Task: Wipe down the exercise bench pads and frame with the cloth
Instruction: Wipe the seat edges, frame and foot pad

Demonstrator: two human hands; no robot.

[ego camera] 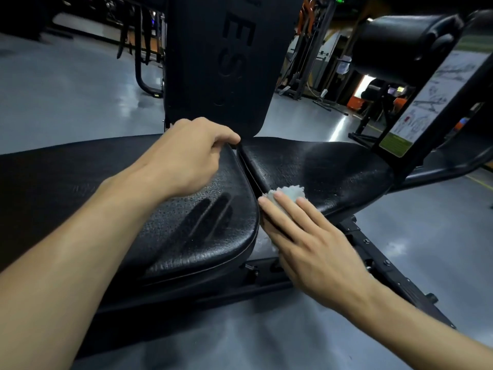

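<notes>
Two black textured bench pads meet at a narrow gap in the middle of the head view: the long back pad on the left and the seat pad on the right. My left hand grips the far end of the back pad, fingers curled over its edge at the gap. My right hand lies flat with straight fingers on a white cloth, pressing it against the seat pad's near edge beside the gap. Most of the cloth is hidden under my fingers. The black frame runs below the pads.
A tall black upright pad with embossed letters stands just behind the gap. A padded roller and a white instruction placard rise at the right. Grey glossy floor surrounds the bench; other gym machines stand in the background.
</notes>
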